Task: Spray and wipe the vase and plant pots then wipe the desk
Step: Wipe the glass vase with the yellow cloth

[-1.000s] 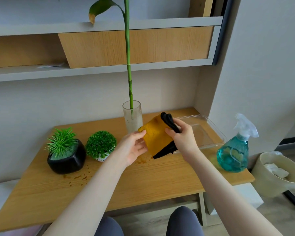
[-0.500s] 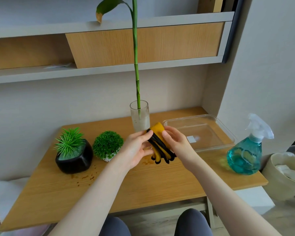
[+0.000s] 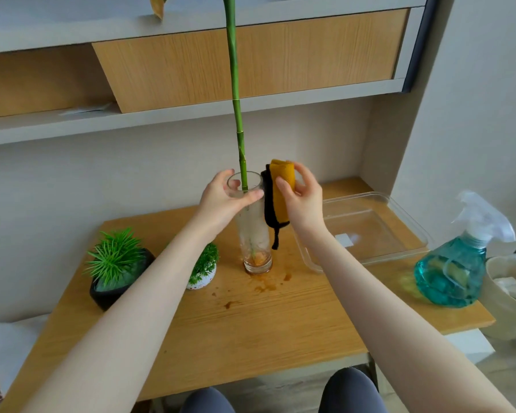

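Both arms stretched out over the desk (image 3: 280,317), meeting at the vase (image 3: 252,231). Left hand (image 3: 221,201) wrapped round the rim of the vase, thumb across the near side, fingers curled behind the glass. Right hand (image 3: 303,201) raised just right of the vase, thumb and fingers pinching a folded yellow cloth (image 3: 282,192) with a black edge, pressed against the upper glass wall, a black strap dangling below. Vase standing upright mid-desk, cloudy inside, green stalk (image 3: 236,114) rising straight out of it past the shelf (image 3: 191,105) above. Brown spill stains (image 3: 265,284) on the wood just in front of the vase. Left of the vase, a small white pot (image 3: 203,278) with a round green tuft, partly behind the left forearm; further left, a black pot (image 3: 113,287) with spiky green leaves. Right of the vase, a clear plastic tray (image 3: 399,222) lying flat; beyond it, at the desk's right edge, a teal spray bottle (image 3: 456,272). Off the desk on that side, a beige bin (image 3: 507,317).
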